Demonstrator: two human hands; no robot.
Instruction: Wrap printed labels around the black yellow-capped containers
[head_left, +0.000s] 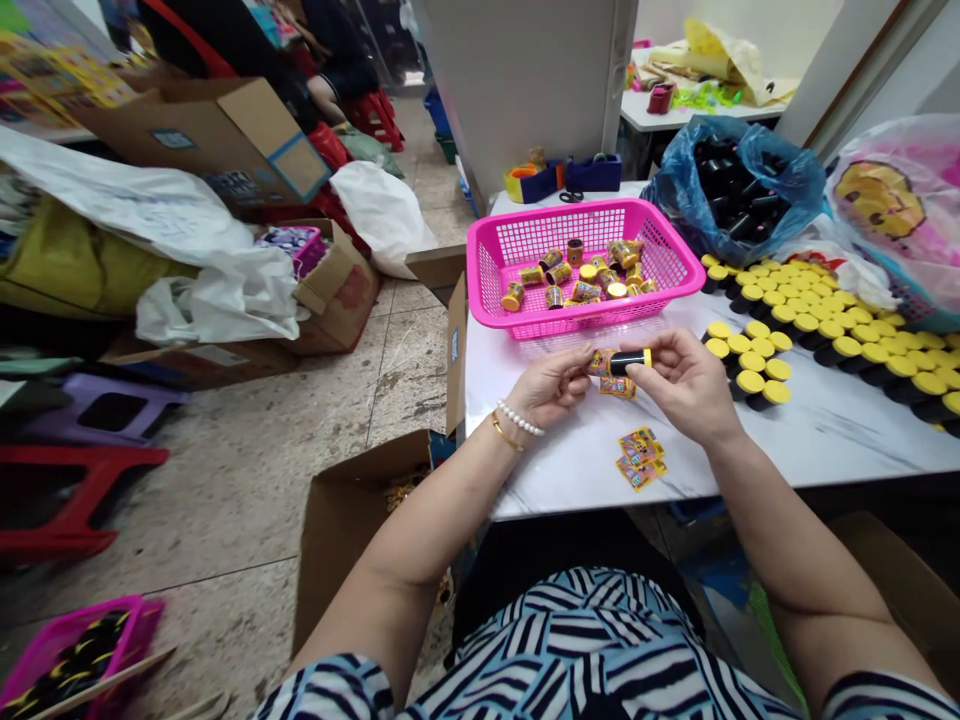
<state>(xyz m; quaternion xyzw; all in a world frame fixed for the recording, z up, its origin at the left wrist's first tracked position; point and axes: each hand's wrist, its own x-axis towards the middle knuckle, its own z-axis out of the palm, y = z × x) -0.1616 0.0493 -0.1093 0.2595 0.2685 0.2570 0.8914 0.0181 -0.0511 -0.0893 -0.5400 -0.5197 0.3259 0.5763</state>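
My right hand (686,385) is closed around a small black container with a yellow lid (628,363), held on its side above the table. My left hand (559,385) pinches a printed yellow label (600,362) at the container's left end. Part of another label (618,388) shows on the table just below. Nearer the table's front edge lie several loose printed labels (641,457). Beyond my hands stands a pink basket (525,322) with several labelled containers (589,272) in it, some upright and some on their sides.
Many yellow-lidded black containers (847,330) stand in rows at the right. Behind them is a blue plastic bag (675,190) of black pieces. Scissors (571,197) and tape dispensers (592,173) sit at the back. A cardboard box (337,530) is below the table's left side.
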